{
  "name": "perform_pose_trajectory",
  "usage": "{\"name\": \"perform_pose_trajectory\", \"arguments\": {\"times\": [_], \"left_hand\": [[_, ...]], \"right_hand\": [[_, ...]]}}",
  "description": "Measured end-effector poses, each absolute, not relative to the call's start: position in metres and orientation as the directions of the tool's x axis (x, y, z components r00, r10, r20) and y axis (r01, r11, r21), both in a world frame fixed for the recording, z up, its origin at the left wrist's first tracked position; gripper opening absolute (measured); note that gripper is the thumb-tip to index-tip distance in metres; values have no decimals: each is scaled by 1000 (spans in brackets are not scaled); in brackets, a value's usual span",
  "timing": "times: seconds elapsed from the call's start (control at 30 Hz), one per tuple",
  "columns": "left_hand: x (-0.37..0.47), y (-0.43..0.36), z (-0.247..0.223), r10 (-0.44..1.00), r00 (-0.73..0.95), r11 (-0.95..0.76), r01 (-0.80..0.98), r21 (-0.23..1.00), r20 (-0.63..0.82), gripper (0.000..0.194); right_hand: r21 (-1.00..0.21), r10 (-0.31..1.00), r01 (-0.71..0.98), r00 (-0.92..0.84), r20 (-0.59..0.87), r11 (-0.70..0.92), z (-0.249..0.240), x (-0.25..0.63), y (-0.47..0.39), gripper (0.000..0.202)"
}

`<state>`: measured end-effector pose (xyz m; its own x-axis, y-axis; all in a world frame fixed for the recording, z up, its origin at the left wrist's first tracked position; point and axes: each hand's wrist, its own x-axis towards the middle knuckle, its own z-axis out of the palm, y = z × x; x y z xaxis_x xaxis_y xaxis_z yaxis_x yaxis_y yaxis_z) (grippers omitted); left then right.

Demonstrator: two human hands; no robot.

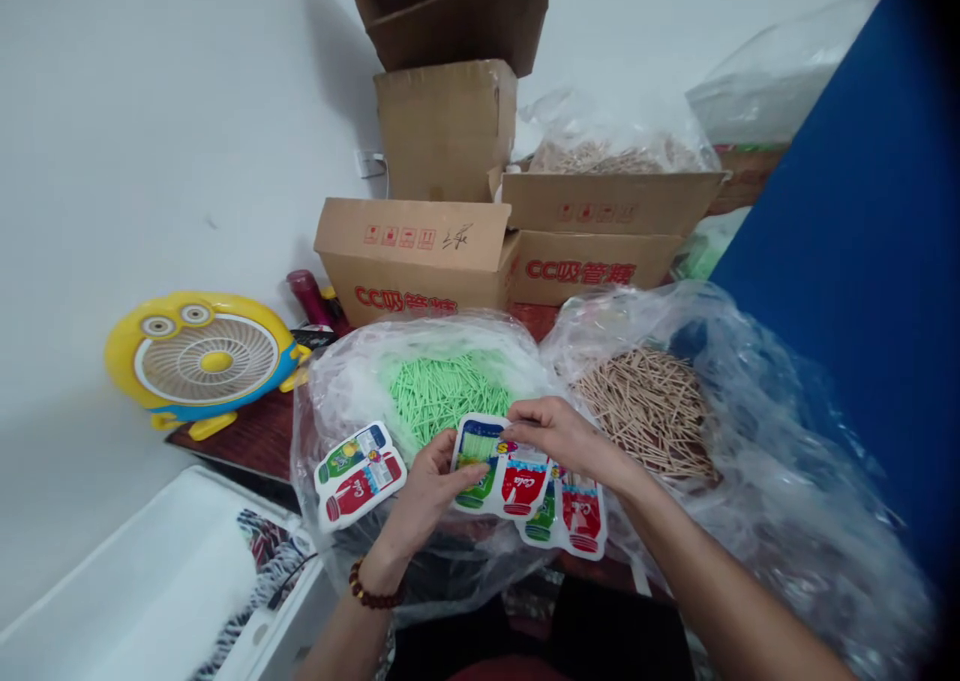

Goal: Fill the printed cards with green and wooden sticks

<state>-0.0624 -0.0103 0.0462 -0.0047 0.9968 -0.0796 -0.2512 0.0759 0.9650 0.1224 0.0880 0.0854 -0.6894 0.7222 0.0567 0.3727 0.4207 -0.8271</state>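
Observation:
My left hand (431, 486) grips the left side of a printed candy pack (487, 506), with the thumb across its front. This pack has a green bottle shape, with green sticks showing above it, beside a red "Cola" bottle shape. My right hand (559, 436) is closed at the pack's top right, fingertips pressed together; what they pinch is hidden. A second candy pack (581, 516) lies partly beneath the held one, to its right. Another pack (360, 476) rests tilted on the plastic at the left. Behind my hands are piles of green sticks (442, 391) and brown sticks (649, 406).
Clear plastic bags (750, 361) spread around both piles. Cardboard boxes (412, 251) stand behind, some stacked against the wall. A yellow cartoon fan (217, 361) sits at the left, above a white bin (135, 571). A blue panel (847, 231) borders the right side.

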Motion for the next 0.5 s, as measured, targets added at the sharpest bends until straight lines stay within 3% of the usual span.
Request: {"name": "perform_pose_trajectory", "arguments": {"times": [0.3, 0.5], "left_hand": [[-53, -9, 46, 988, 33, 155, -212, 965, -151, 30], [-35, -2, 47, 995, 26, 99, -145, 985, -96, 29]], "right_hand": [[-816, 736, 398, -675, 50, 420, 88, 134, 85, 18], [-876, 740, 341, -672, 27, 342, 81, 141, 79, 16]]}}
